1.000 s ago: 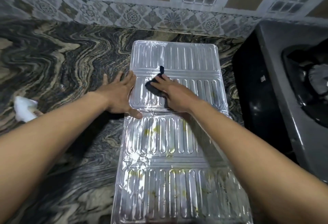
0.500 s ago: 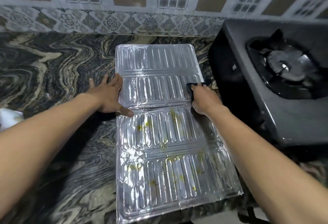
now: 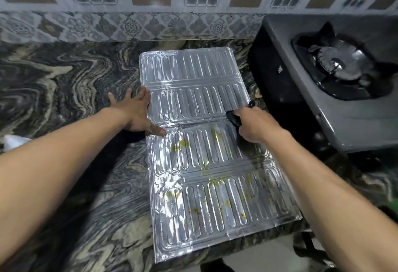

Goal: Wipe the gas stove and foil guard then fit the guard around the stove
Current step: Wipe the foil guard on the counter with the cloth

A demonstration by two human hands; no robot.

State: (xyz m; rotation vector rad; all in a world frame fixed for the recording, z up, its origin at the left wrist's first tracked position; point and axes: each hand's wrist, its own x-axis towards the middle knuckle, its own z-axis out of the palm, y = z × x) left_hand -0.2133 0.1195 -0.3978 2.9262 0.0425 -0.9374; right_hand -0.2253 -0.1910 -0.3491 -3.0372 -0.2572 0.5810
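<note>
A ribbed silver foil guard (image 3: 200, 142) lies flat on the marbled countertop, folded out in several panels, with yellow stains on its two near panels. My left hand (image 3: 135, 114) lies flat with fingers spread on the guard's left edge, thumb on the foil. At the guard's right edge my right hand (image 3: 252, 126) is shut on a dark cloth (image 3: 233, 117) and presses it against the foil. The grey gas stove (image 3: 336, 108) with its black burner (image 3: 340, 63) stands to the right.
The dark marbled countertop (image 3: 64, 91) stretches left of the guard. A white cloth (image 3: 13, 141) lies at the far left edge. A tiled wall (image 3: 150, 24) runs along the back. The guard's near end overhangs the counter's front edge.
My right hand slid the dark cloth from the guard's middle to its right edge. The view swung right, bringing the stove burner into sight. My left hand stayed on the left edge.
</note>
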